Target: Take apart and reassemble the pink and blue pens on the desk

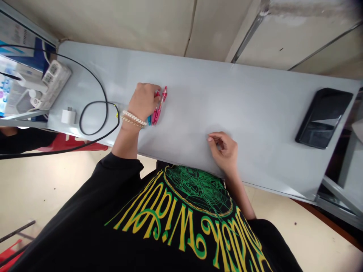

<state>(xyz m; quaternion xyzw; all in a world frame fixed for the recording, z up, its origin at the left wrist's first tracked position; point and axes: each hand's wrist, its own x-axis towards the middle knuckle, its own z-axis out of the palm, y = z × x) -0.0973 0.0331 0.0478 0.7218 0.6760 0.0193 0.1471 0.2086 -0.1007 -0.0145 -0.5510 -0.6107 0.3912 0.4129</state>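
Both hands are down on the grey table (198, 98), and going near to far, the right hand (225, 148) comes first: it sits close to the table's front edge, just past the black printed shirt (159, 223), fingers curled in loosely with nothing in them as far as one can see. Further out, the left hand (144, 100), with its beaded bracelets (133, 118), is closed down over a little bunch of pens (159, 106). Those are pink-red ones with what looks like a teal one peeking out under the palm, lying side by side on the tabletop and touching each other. Looks like the gathering or lining-up stage, with the fingers pinching at the upper ends of the pens rather than lifting them. Whatever comes next probably calls for a firmer pinch on one pen, or a sweep to keep the bunch together, since they'd roll apart easily on that slick surface. Off to the left there's a looped black cable (95, 113), a white charger plug (68, 115) and a white power strip (55, 81). Well apart at the far right lies a dark phone (323, 117), screen up.
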